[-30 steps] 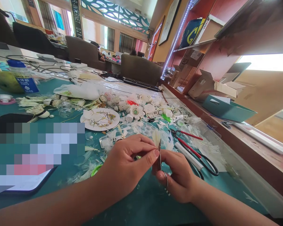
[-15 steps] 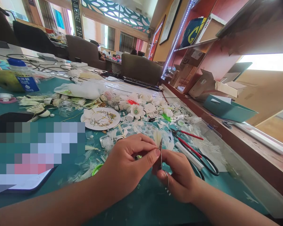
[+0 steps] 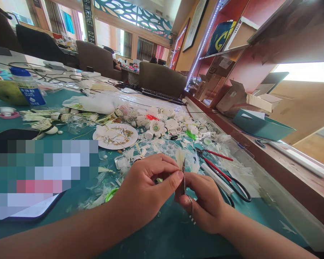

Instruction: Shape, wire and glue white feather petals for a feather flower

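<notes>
Between the thumb and fingers of my left hand (image 3: 153, 187) is pinched a pale feather (image 3: 180, 158), its tip pointing up. My right hand (image 3: 203, 199) grips small scissors (image 3: 184, 176), with a finger loop around my thumb. The narrow blades stand upright right beside the feather, at my left fingertips. Whether they touch the feather's edge I cannot tell. Just beyond my hands lie loose feather scraps (image 3: 196, 163) and clear plastic pieces. Several white shuttlecocks (image 3: 156, 126) are heaped farther back.
Red-handled pliers (image 3: 218, 154) and black-handled scissors (image 3: 243, 192) lie to the right, near a white bar (image 3: 216, 178). A white plate (image 3: 97, 140) holds wire and beads. At left are a phone (image 3: 40, 212), a glue bottle (image 3: 29, 90) and a green fruit (image 3: 4, 92). Boxes (image 3: 232, 97) stand right.
Almost nothing differs. The scissors' blades have shifted very slightly beside the feather; both hands keep their hold and place.
</notes>
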Available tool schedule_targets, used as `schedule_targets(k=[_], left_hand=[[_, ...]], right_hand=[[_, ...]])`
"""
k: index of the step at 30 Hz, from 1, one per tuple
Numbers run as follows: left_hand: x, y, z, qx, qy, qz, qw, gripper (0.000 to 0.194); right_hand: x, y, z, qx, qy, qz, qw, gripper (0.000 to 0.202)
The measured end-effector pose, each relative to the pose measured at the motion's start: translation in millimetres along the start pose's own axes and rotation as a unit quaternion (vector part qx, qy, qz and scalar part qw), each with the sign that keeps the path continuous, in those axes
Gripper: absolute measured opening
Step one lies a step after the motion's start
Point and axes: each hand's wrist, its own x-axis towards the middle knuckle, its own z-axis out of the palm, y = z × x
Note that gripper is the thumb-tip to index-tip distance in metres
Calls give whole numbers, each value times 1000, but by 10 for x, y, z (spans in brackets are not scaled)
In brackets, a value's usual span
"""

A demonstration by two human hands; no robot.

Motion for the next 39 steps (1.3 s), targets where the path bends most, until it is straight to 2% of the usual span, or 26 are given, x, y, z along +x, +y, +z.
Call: schedule_targets(k=[14, 39], left_hand=[[-9, -25, 18, 6, -1, 22, 1000, 25], [-7, -8, 25, 8, 2, 13, 1000, 21]], right_hand=[[-3, 1, 1, 10, -1, 6, 1000, 39], [-13, 9, 14, 18, 11, 10, 1000, 44]])
